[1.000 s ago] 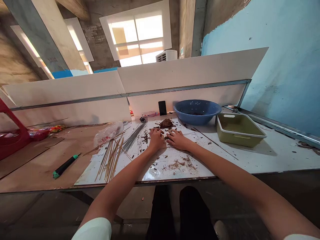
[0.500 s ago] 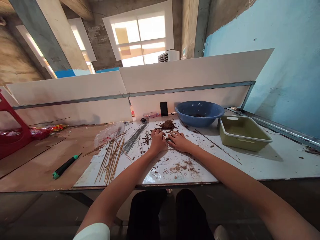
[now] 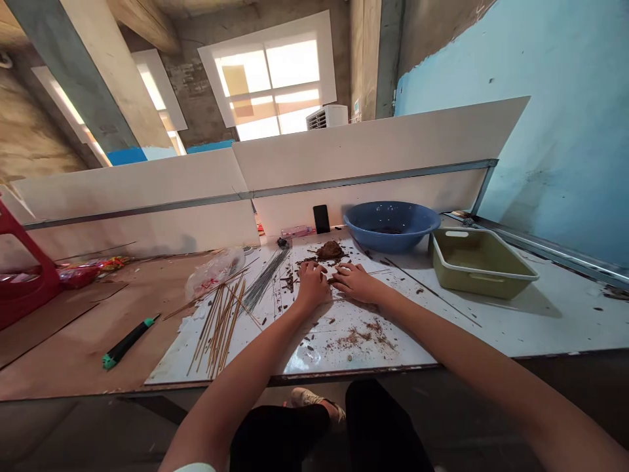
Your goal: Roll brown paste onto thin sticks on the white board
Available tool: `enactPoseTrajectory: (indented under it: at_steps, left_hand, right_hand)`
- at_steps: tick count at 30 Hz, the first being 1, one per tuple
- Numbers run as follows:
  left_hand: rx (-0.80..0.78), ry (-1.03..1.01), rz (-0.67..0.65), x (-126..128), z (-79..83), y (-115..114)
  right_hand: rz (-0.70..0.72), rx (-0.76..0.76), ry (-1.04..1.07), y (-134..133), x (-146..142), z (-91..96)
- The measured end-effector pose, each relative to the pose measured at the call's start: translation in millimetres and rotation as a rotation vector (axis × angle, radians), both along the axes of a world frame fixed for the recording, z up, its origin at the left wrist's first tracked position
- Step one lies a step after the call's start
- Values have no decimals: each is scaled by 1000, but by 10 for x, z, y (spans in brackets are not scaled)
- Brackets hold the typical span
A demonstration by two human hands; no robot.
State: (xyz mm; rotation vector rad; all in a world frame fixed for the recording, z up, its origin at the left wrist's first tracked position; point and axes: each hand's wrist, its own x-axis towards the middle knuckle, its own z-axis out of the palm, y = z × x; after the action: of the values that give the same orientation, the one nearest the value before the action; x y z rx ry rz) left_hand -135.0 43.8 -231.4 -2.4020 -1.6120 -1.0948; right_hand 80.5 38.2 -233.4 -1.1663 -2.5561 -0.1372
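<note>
Crumb-strewn table [image 3: 550, 321], blue wall [image 3: 565, 131], window [image 3: 275, 78] behind. Left hand [image 3: 312, 288], right hand [image 3: 358, 283] flat, together by lump [image 3: 330, 250], as before.

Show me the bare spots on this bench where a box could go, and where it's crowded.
Bare: the white bench top right of and in front of the green tray, and the brown tabletop between the plastic bag and the green-handled tool. Crowded: the board around the left hand and right hand, with bamboo sticks, brown lump and crumbs.
</note>
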Motion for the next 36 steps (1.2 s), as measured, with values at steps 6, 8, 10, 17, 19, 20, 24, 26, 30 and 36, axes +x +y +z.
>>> enactPoseTrajectory:
  at_steps: [6,8,10,17,19,20,24,26,30,36]
  left_hand:
    - [7,-23,5,2,-25,23]
    - [3,-23,11,1,-27,26]
    - [-5,-16,19,-1,-22,25]
    - [-25,82,-9,-17,91,-33]
    - [-24,163,-48,-17,136,-65]
    - [-20,207,-67,-15,153,-82]
    - [-15,357,-157,-1,171,-135]
    - [-36,402,-191,10,152,-145]
    - [-69,431,-153,40,110,-165]
    - [-110,431,-32,171,60,-355]
  right_hand:
    - [-17,-12,-11,46,6,-77]
    - [-13,9,8,48,11,-59]
    - [-21,17,24,35,0,-36]
    - [-118,19,73,-94,-123,68]
    - [-114,22,87,-128,-131,103]
    - [-106,22,90,-140,-126,118]
    - [-58,4,90,-150,-80,132]
    - [-51,-17,76,-135,-68,102]
    - [-108,-59,46,-101,-81,18]
    - [-32,-33,97,-118,-53,46]
